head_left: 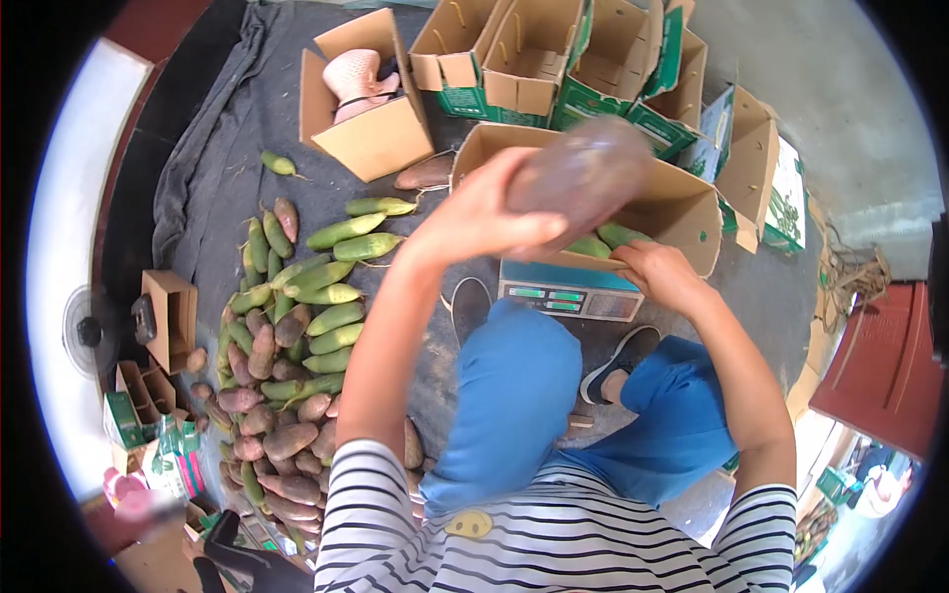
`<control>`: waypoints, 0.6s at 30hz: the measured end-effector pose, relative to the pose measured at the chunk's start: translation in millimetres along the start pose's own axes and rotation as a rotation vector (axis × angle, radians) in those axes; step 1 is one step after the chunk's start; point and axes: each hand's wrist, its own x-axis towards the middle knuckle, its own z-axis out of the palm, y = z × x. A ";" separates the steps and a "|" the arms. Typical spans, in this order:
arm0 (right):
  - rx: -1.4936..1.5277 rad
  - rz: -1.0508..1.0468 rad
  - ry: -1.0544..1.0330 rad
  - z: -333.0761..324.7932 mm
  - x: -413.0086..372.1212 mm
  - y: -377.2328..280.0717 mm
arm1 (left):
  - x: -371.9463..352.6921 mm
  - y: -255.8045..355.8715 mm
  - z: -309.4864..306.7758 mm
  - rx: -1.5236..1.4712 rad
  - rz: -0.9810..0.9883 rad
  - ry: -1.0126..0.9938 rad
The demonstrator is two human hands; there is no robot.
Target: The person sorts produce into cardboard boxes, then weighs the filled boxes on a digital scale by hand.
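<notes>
A large dark purple-brown root vegetable, blurred by motion, is gripped in my left hand above an open cardboard box. My right hand is closed on the near rim of that box. Green radishes show inside the box, beside my right hand. Beneath the box is a scale with lit green displays. The vegetable and my left hand hide part of the box's inside.
Green radishes and purple-brown roots lie piled at the left on dark cloth. Several open boxes stand along the far side. Another box holds a pink item. My knees and shoes flank the scale.
</notes>
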 end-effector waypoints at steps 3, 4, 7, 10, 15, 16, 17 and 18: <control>-0.045 0.009 -0.049 -1.1 -1.0 -3.7 | 68.7 -40.5 20.2 -0.064 -0.137 -0.221; -0.034 0.013 -0.047 -2.1 -1.1 -5.5 | 84.5 -60.1 31.8 0.114 -0.074 -0.158; -0.006 0.020 -0.037 -4.2 -1.2 -5.7 | 84.2 -63.0 47.4 0.286 0.053 0.061; 0.018 0.019 -0.021 -1.3 -1.7 -1.6 | 42.4 -31.9 51.4 0.310 0.275 0.339; -0.010 0.032 -0.026 -1.7 -0.3 -3.8 | -70.5 -72.1 43.0 0.394 0.273 0.741; -0.013 0.029 -0.027 -1.8 0.3 -2.9 | -93.1 -91.0 43.8 0.356 0.140 0.744; -0.014 0.024 -0.036 -2.1 1.8 -1.2 | -117.4 -112.5 45.9 0.315 -0.001 0.748; -0.014 0.016 -0.046 -1.2 2.8 -1.7 | -143.2 -143.6 47.3 0.386 -0.145 0.673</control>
